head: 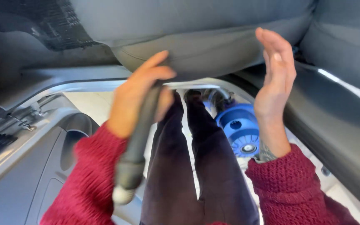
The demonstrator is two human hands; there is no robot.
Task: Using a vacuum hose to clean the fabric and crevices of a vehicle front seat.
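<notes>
While left hand (140, 93) grips a blurred, likely vacuum hose (136, 143), right hand (273, 71) open beside grey car seat (213, 46)

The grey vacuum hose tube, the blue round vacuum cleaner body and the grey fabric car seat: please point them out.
Grey vacuum hose tube (137, 137): head view, middle of the tube below the left hand (140, 93).
Blue round vacuum cleaner body (239, 129): head view, its ribbed top.
Grey fabric car seat (205, 46): head view, front edge of the cushion.
</notes>
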